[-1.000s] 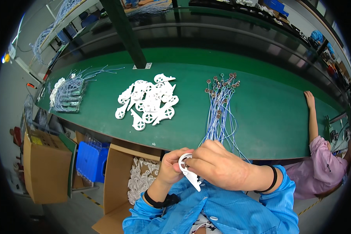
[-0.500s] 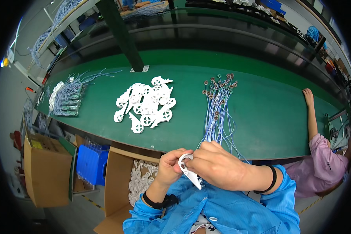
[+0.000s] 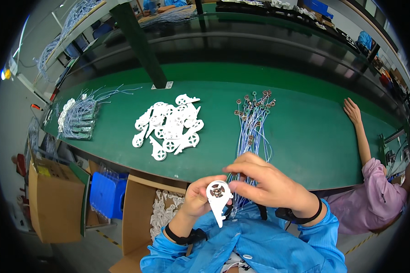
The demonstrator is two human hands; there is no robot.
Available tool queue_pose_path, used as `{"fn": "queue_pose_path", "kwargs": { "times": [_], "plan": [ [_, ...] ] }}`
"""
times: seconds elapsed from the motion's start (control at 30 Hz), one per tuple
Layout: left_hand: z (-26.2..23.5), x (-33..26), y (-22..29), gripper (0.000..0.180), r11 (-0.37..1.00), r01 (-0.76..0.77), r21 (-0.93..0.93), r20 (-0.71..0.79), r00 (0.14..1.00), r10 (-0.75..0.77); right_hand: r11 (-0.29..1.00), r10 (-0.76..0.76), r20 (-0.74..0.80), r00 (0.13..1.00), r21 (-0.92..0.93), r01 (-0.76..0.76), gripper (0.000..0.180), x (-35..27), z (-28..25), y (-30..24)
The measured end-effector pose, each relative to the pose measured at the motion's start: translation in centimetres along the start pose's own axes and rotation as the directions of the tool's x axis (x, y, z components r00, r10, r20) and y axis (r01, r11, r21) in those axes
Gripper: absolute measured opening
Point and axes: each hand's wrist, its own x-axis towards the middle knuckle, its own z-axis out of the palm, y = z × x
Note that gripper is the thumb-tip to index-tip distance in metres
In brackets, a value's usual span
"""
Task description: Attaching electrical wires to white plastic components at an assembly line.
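My left hand (image 3: 199,196) holds a white plastic part (image 3: 218,196) with a round ring head and a pointed tail, close to my chest. A small metal disc sits in the ring's centre. My right hand (image 3: 265,184) pinches at the ring from the right, fingers curled over it. Thin blue wires run from under my right hand up to a bundle of blue wires (image 3: 252,123) with small round ends, lying on the green table (image 3: 305,136). A pile of the same white plastic parts (image 3: 168,127) lies on the table to the left.
A second bundle of wired white parts (image 3: 77,119) lies at the table's far left. Cardboard boxes (image 3: 54,200) and a blue crate (image 3: 105,194) stand below the table's near edge; one box holds white parts (image 3: 161,211). Another person in pink (image 3: 373,191) rests an arm on the table's right.
The white part has turned in my hands so its ring faces the camera, with the metal disc now showing in its centre. My right hand has shifted slightly to the right of it.
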Motion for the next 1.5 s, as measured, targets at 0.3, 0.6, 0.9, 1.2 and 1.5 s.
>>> {"fn": "queue_pose_path", "kwargs": {
  "times": [0.3,0.6,0.9,1.2,1.5],
  "plan": [
    [1.6,5.3,2.7,0.042,0.951,0.100,0.292,-0.345,0.939,0.007,0.827,0.286,0.271,0.919,0.414,-0.379,0.028,4.7,-2.7,2.8],
    [-2.9,9.3,8.4,0.035,0.583,0.296,0.757,-0.390,0.920,0.038,0.708,0.467,-0.421,0.777,0.705,-0.044,0.016,10.9,-24.3,17.9],
    [-7.4,9.4,7.9,0.023,-0.401,0.261,0.878,-0.090,0.913,0.398,0.608,0.532,-0.845,0.056,0.335,-0.720,0.025,1.4,-33.7,35.3],
    [-7.8,12.1,5.2,0.019,-0.621,0.224,0.751,-0.025,0.950,0.312,0.869,0.288,-0.458,0.841,-0.244,-0.431,0.016,4.7,-16.6,20.2],
    [-7.3,9.0,6.4,0.007,-0.193,0.155,0.969,-0.013,0.810,0.586,0.654,0.358,-0.287,0.889,-0.603,-0.458,0.025,0.7,-5.4,14.1]
  ]
}}
